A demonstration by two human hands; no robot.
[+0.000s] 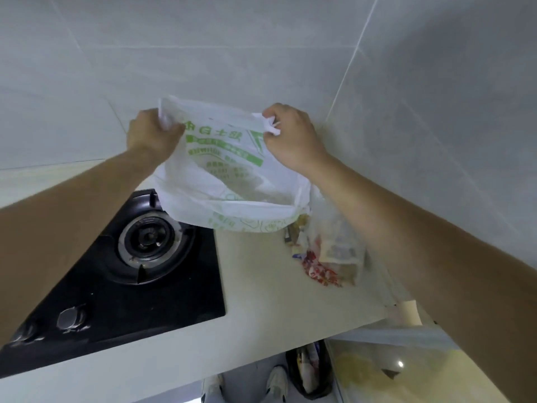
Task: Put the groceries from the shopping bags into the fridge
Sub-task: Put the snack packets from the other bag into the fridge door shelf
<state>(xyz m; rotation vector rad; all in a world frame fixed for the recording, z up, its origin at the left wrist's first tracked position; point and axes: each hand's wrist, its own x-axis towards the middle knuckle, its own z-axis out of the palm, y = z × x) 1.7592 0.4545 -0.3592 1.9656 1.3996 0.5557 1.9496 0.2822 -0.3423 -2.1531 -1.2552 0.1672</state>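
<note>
White thin plastic printed with green lettering makes up the shopping bag (226, 175) that is held up above the pale cream surface (255, 286), in front of the grey tiled wall (261, 53). The left hand (154, 135) is clenched on the bag's left handle, with a twist of white plastic bunched in its fingers, and the right hand (290, 135) is clenched on the right handle in the same way, so the bag's mouth is stretched between the two hands and its body hangs below and between them. The bag's lower edge hangs over the far right corner of the black glass gas hob (130, 286), whose round burner (148, 237) lies just beside and below the bag; whether the bag touches the hob cannot be told. To the right of the hanging bag, under the right forearm, a clear plastic bag of packaged groceries (328, 251) lies on the surface, with red and yellow wrappers showing through it. It is touching or very nearly touching the white bag's lower right corner. Two silver knobs (69, 318) sit at the hob's near left edge. On the floor below the surface's front edge stands a dark bag (311, 370), just right of a light-coloured shoe (277, 385).
</note>
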